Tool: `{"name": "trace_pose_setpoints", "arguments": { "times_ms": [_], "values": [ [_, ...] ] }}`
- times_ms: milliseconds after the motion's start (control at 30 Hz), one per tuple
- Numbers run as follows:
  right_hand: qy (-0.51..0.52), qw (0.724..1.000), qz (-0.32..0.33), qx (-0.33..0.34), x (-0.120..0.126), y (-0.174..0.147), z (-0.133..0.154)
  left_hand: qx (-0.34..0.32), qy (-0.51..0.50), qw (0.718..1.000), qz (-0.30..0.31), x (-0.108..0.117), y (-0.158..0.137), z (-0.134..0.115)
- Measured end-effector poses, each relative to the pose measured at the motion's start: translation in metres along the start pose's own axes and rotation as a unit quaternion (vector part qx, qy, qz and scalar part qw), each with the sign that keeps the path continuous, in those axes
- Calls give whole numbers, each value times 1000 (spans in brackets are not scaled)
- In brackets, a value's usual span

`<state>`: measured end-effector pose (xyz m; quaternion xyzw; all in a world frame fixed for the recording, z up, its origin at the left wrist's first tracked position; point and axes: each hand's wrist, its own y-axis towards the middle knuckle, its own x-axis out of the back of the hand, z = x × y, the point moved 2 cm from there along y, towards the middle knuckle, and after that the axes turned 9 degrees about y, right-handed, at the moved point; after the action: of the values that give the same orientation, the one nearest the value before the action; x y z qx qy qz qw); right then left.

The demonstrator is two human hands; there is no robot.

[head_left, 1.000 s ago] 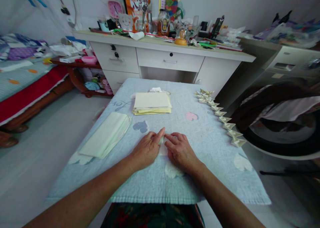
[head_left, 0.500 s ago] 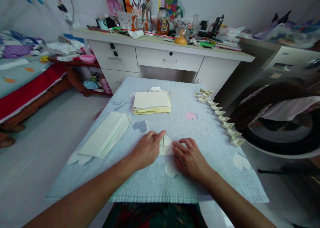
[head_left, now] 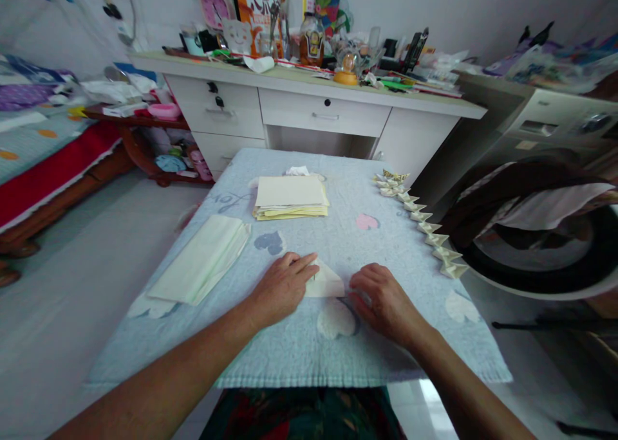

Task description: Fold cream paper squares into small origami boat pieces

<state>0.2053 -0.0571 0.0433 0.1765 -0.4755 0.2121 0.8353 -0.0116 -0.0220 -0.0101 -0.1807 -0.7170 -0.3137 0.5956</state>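
A small folded piece of pale paper [head_left: 328,287] lies on the cloth-covered table, its top shaped to a slanted point. My left hand [head_left: 284,284] rests flat over its left part, fingers stretched out and pressing it down, which hides that side. Just off the paper's right corner is my right hand [head_left: 381,302], fingers curled in towards the thumb, with nothing visible in them. A stack of cream and yellow paper sheets [head_left: 291,192] sits further back. To the left lies a folded pale sheet bundle [head_left: 200,260]. Along the right edge runs a row of folded paper pieces [head_left: 437,239].
The table wears a light blue cloth [head_left: 290,363] with heart prints. Behind it stands a white desk [head_left: 328,112] crowded with jars and bags. A front-loading washing machine [head_left: 545,125] is at the right, a bed [head_left: 48,150] at the left.
My right hand has slid right, off the paper's corner, and its fingers have curled more. More of the folded paper shows. My left hand stays on it, fingers flatter.
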Motion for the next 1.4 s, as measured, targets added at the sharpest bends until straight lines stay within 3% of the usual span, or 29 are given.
{"name": "trace_pose_setpoints", "arguments": {
  "times_ms": [100, 367, 700, 1067, 1400],
  "values": [
    [32, 999, -19, 24, -3, 16, 4, 15, -7, 1000, -2, 2, 0, -1],
    [46, 997, 43, 44, -25, 38, 3, 30, -81, 996, -11, 10, 2, -2],
    [60, 995, 66, 49, -18, 45, 0, 14, -169, 985, -23, 18, -2, 6],
    [72, 992, 25, 96, -18, 44, -2, 14, -187, 982, -18, 17, -3, 9],
    [96, 994, -25, 54, -33, 46, -7, 19, -207, 978, -15, 21, -5, 11]
  ]
}}
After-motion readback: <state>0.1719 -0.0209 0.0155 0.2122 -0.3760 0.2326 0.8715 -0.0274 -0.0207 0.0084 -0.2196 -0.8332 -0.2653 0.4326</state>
